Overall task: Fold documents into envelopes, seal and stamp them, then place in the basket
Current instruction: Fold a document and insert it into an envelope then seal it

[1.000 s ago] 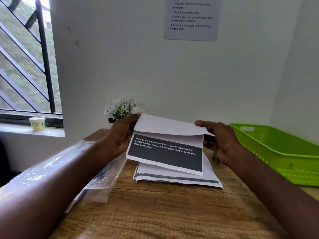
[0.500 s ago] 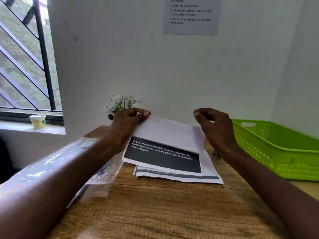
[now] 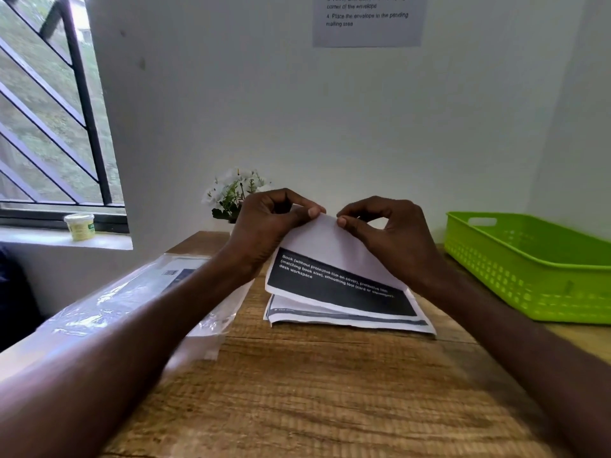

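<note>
A folded white document (image 3: 334,269) with a black printed band is held above the wooden desk (image 3: 330,391). My left hand (image 3: 271,223) pinches its top folded edge from the left. My right hand (image 3: 386,233) pinches the same edge from the right, thumbs close together. Below it lies a small stack of more printed sheets (image 3: 347,320) flat on the desk. A green plastic basket (image 3: 529,266) stands at the right, and what I can see of its inside holds nothing. No envelope is plainly identifiable.
A clear plastic packet (image 3: 132,292) with papers inside lies at the desk's left under my left forearm. A small pot of white flowers (image 3: 236,193) stands against the wall. An instruction sheet (image 3: 367,19) hangs above. A small tub (image 3: 79,226) sits on the windowsill.
Both hands slid from the paper's outer corners toward the middle of its top edge. The upper flap came down further over the black band.
</note>
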{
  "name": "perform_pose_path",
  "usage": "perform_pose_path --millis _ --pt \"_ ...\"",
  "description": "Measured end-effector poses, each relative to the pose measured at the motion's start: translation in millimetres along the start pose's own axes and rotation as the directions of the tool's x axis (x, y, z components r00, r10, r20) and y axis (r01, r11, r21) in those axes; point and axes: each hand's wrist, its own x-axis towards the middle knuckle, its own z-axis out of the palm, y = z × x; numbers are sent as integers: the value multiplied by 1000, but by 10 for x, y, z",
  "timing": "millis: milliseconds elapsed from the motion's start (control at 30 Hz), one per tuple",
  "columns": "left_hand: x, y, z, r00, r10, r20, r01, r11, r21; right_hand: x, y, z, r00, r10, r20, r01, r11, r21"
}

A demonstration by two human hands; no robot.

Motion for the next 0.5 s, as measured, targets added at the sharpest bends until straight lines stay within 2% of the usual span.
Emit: perform_pose_path --millis 233,367,500 --pt "53 0 -60 999 -24 -31 24 1000 -2 19 21 -26 1000 10 24 -9 999 -38" --pt "134 -80 -251 988 -96 -121 86 993 -85 56 154 -110 995 102 -15 -103 994 -29" --pt "170 -123 -332 968 -173 -182 141 975 -172 105 340 -193 961 241 -133 -242 970 10"
